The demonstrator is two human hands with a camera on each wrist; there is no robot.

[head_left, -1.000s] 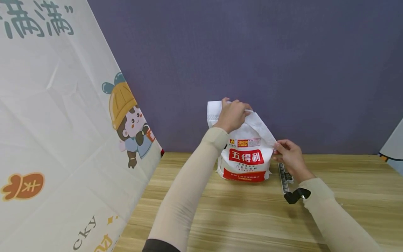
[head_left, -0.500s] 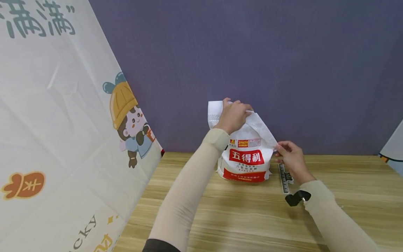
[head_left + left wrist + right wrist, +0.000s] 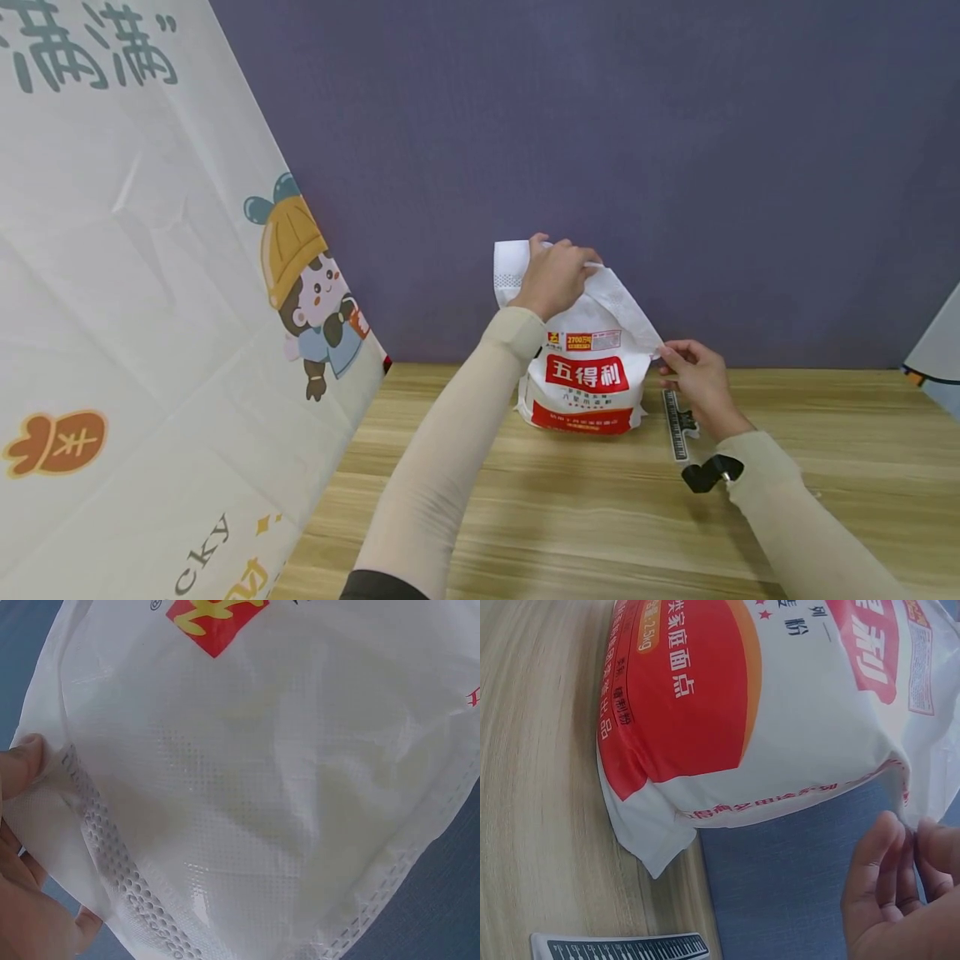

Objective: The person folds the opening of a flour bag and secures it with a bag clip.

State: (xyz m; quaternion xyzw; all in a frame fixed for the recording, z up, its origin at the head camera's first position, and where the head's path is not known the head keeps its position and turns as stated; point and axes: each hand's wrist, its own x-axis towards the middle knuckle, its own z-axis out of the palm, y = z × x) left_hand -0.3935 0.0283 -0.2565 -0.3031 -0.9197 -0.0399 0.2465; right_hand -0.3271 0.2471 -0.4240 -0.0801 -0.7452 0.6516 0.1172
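A white and red flour bag (image 3: 583, 375) stands upright on the wooden table, its printed front facing me and its loose top pulled up. My left hand (image 3: 557, 273) grips the top edge near its left part, and the left wrist view shows the thumb of this hand (image 3: 34, 900) on the white fabric beside a band of embossed dots. At the bag's right upper corner my right hand (image 3: 697, 379) pinches the fold between thumb and fingers. The right wrist view has the pinched tip of the bag (image 3: 904, 791) right at the fingertips of the right hand (image 3: 900, 892).
A flat ruler-like strip (image 3: 675, 427) with dark markings lies just right of the bag, under the right forearm's black wrist mount (image 3: 711, 472). Behind stands a dark blue panel (image 3: 675, 167); at left hangs a white printed sheet (image 3: 150, 292). The wooden table (image 3: 585, 517) extends toward me.
My right hand has shifted very slightly to the right with the bag's corner in its pinch. The left hand and the bag's body stay in place.
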